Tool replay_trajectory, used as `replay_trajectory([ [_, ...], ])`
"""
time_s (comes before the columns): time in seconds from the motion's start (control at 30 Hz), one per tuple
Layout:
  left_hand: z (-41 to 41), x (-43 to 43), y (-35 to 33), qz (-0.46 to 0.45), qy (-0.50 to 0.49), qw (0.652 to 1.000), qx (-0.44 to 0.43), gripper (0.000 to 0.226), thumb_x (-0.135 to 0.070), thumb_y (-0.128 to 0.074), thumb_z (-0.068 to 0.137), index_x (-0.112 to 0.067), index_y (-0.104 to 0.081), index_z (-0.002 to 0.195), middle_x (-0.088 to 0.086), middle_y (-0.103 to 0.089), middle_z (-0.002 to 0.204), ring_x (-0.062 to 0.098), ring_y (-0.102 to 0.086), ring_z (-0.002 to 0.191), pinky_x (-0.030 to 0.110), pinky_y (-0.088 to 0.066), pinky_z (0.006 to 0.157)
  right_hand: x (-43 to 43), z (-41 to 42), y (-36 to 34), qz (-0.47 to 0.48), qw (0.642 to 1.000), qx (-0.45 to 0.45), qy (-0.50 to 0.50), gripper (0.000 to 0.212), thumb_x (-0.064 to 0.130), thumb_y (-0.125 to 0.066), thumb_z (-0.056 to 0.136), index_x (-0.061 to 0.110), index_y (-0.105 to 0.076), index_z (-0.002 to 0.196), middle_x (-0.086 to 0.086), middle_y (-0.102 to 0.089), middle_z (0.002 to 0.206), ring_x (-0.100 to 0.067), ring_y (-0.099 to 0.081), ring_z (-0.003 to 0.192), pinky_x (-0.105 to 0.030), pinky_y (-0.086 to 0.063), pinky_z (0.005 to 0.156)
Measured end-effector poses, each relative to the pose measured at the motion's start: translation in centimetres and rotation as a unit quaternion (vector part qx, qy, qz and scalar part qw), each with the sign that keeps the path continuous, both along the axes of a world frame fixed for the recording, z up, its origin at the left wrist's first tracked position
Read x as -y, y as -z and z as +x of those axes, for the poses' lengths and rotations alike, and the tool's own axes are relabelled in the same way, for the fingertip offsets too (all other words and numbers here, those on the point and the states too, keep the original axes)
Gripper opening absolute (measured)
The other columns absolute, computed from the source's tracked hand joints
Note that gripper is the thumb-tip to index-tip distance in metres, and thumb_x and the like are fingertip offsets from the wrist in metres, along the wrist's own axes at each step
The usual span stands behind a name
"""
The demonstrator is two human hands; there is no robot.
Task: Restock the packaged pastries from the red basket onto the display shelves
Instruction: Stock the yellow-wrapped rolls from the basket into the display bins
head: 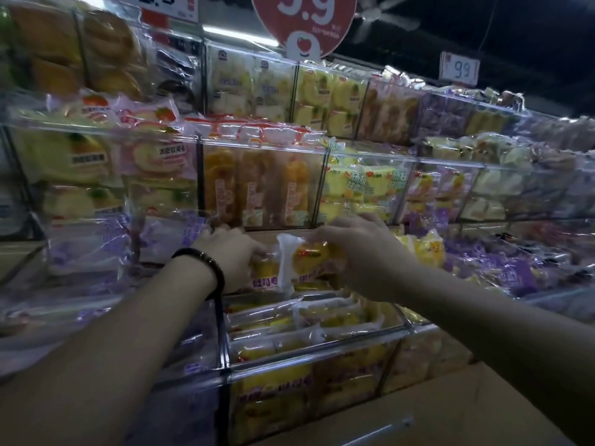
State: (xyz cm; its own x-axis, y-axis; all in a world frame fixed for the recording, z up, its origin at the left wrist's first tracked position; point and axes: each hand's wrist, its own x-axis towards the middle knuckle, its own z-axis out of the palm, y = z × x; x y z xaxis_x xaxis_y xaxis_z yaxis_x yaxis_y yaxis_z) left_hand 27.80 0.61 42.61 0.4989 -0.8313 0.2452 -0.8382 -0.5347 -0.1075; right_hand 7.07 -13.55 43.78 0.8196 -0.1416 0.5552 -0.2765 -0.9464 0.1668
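The fingers [325, 235] of the right hand [357, 252] curl round a pastry pack [309, 257]: glossy clear film, yellow cake, white crimped end. It is held over the clear plastic shelf bin [322, 346] at 6 o'clock, where similar packs lie flat. At the pack's 9 o'clock the left hand [228, 252], wearing a black beaded bracelet [206, 262], reaches in; I cannot tell whether its fingers grip anything.

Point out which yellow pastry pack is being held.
The yellow pack gripped by the right hand, raised with its white crimped end showing; the other yellow packs lie flat in the clear bin below.
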Motion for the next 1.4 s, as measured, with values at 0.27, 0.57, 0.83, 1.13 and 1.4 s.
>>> replay_trajectory([
  [0.27, -0.4, 0.3, 0.3, -0.030, -0.053, 0.997, 0.054, 0.044, -0.044, -0.052, 0.102, -0.056, -0.045, 0.143, -0.001, -0.053, 0.139, 0.030, -0.048, 0.130, 0.052, -0.027, 0.109, 1.6, 4.8, 2.4, -0.055, 0.996, -0.060, 0.035, 0.052, 0.019, -0.065, 0.101, 0.038, -0.052, 0.148, 0.003, -0.062, 0.144, -0.022, -0.062, 0.123, -0.039, -0.053, 0.097],
  [0.57, -0.5, -0.2, 0.2, -0.060, -0.013, 0.998, -0.013, 0.059, -0.032, -0.059, 0.101, -0.065, -0.036, 0.145, 0.000, -0.051, 0.141, 0.029, -0.050, 0.130, 0.052, -0.029, 0.116, 2.4, 7.8, 2.4, 0.009, 0.992, -0.082, 0.095, 0.041, 0.011, -0.073, 0.093, 0.032, -0.069, 0.129, -0.001, -0.069, 0.119, -0.024, -0.064, 0.111, -0.044, -0.062, 0.089],
  [0.83, -1.6, -0.1, 0.5, -0.036, -0.031, 0.999, -0.019, 0.064, -0.032, -0.058, 0.100, -0.065, -0.031, 0.148, 0.002, -0.046, 0.147, 0.029, -0.045, 0.136, 0.054, -0.024, 0.120, 1.2, 4.5, 2.4, 0.161, 0.978, -0.123, 0.043, 0.093, 0.001, -0.070, 0.092, 0.033, -0.021, 0.164, -0.006, -0.043, 0.162, -0.031, -0.045, 0.145, -0.043, -0.047, 0.109],
  [1.13, -6.9, -1.4, -0.7, -0.072, 0.004, 0.997, 0.012, 0.053, -0.046, -0.055, 0.100, -0.043, -0.037, 0.150, -0.005, -0.049, 0.145, 0.027, -0.046, 0.134, 0.054, -0.031, 0.113, -1.0, -2.5, 3.2, 0.171, 0.977, -0.123, 0.013, 0.045, 0.025, -0.067, 0.101, 0.022, -0.052, 0.143, -0.002, -0.058, 0.137, -0.023, -0.057, 0.123, -0.038, -0.053, 0.097],
  [1.4, -18.1, -4.9, 2.2, -0.227, 0.324, 0.913, -0.099, 0.015, -0.018, -0.075, 0.093, -0.028, -0.069, 0.102, -0.019, -0.063, 0.093, 0.000, -0.062, 0.080, 0.013, -0.050, 0.067, -3.4, -11.3, 5.3, 0.182, 0.980, 0.008, -0.081, 0.020, 0.025, -0.069, 0.094, 0.030, -0.069, 0.114, 0.011, -0.064, 0.109, -0.008, -0.058, 0.098, -0.030, -0.054, 0.081],
])
